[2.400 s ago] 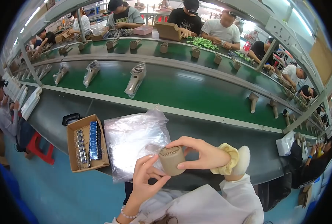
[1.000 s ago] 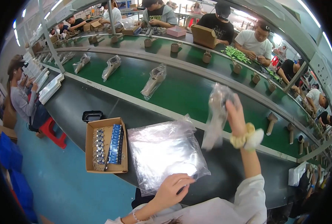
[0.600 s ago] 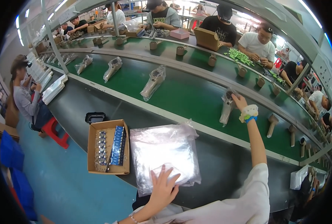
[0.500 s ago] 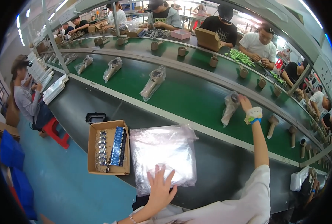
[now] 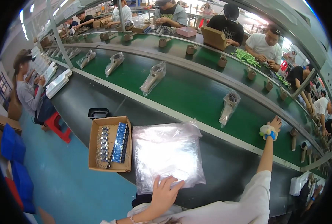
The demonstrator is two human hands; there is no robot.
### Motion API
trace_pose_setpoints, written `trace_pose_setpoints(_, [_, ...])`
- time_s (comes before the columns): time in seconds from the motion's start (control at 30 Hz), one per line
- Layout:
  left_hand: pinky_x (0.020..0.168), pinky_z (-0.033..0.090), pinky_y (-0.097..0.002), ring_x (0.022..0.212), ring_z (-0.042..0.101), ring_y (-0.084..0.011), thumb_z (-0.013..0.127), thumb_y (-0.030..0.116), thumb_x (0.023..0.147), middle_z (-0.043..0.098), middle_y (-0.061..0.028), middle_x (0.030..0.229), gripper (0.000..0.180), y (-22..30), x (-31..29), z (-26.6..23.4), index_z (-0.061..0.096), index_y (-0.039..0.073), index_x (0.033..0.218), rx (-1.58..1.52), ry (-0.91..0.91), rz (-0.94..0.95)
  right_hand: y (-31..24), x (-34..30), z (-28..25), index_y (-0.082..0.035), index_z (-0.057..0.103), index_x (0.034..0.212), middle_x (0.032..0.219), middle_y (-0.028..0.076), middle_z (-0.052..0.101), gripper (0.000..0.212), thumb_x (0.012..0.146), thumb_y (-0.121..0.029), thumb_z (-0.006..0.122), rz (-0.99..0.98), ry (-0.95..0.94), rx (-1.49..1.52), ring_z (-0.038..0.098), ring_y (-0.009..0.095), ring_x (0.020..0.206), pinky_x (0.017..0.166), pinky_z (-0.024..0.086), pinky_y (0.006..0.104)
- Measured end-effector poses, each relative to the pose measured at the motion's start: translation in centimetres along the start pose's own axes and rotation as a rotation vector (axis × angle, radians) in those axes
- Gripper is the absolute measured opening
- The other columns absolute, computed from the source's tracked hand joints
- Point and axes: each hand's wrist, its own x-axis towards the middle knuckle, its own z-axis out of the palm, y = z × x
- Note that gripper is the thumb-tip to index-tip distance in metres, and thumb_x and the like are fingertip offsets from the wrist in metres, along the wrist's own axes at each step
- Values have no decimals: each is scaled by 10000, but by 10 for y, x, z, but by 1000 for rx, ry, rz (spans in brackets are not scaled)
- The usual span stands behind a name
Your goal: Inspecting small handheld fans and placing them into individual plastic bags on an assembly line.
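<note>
My left hand (image 5: 166,193) lies open at the near edge of a stack of clear plastic bags (image 5: 169,153), its fingers resting flat on the shiny film. My right hand (image 5: 274,124), with a white and blue band at the wrist, reaches far out over the green belt. Its fingers look stretched out, and whatever lies beneath them is hidden. To its left on the belt is a bagged grey-beige part with a ring-shaped head and a handle (image 5: 230,108). A bare brown handled part (image 5: 293,139) lies to its right.
Left of the bags stands a cardboard box (image 5: 129,149) holding blue circuit boards (image 5: 120,143) and small metal pieces. A black tray (image 5: 98,113) sits behind it. More bagged parts (image 5: 153,78) line the belt. Co-workers sit across the line; another person (image 5: 30,87) sits at left.
My right hand has left the bagged part and moved right along the belt, to where a bare handled part lay. My left hand stays on the bags. The view has shifted a little.
</note>
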Motion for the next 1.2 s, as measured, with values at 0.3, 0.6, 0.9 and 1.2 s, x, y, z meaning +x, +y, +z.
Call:
trace_pose_setpoints(0.3, [835,470,-368,997,573,-253,680,61,730,604,-53,1033,242,-11,-6,-16,653,89,969,-132,104,156,51,4,31,-352,252,1387,1221,223,466,784,731,-305,679,448,-109,456,528,403,1085,874,459,512])
trace_pose_setpoints(0.6, [739,498,-328,928,609,-223,710,66,691,644,-26,921,160,-16,-8,-20,649,90,837,-81,144,213,36,-5,-39,-59,457,1198,1148,187,500,723,561,-180,776,111,424,789,475,366,1077,954,394,420])
trace_pose_setpoints(0.9, [765,503,-355,973,603,-271,697,32,709,636,-63,1021,146,-10,-7,-36,654,64,845,-95,-2,268,14,-63,-106,-77,457,953,857,-6,457,231,868,-143,662,-16,230,1731,455,79,791,704,376,223])
trace_pose_setpoints(1.2, [638,523,-309,725,656,-258,731,-50,671,668,-87,782,187,11,1,-40,619,28,798,-218,168,275,19,-130,-154,-40,479,1090,958,51,560,504,785,-342,742,381,16,1696,518,113,853,745,426,253])
